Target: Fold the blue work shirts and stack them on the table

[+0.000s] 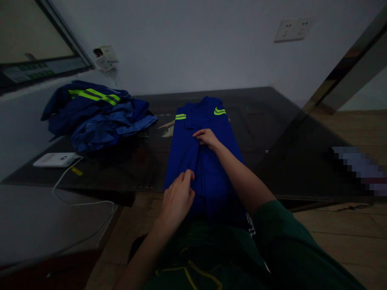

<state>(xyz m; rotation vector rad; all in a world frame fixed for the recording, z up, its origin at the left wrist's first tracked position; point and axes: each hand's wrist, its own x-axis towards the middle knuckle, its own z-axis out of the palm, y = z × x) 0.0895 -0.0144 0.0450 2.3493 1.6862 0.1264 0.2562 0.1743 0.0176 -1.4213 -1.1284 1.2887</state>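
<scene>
A blue garment (220, 173) with yellow-green stripes near its shoulders lies folded long and narrow on the dark table, its lower end hanging over the near edge. My right hand (207, 137) is at its upper middle, just below the collar, with the fingers pinched on the blue fabric. Lower down and to the left, my left hand (179, 195) has its fingers curled together over the garment's left part; what is between them, if anything, is hidden.
A heap of blue clothes (96, 114) sits at the table's back left. Before it lie a white device (57, 159) and a pale cable (90, 204). The dark tabletop (290, 161) extends right, towards a blurred item (359, 165). Behind is a wall with sockets (290, 30).
</scene>
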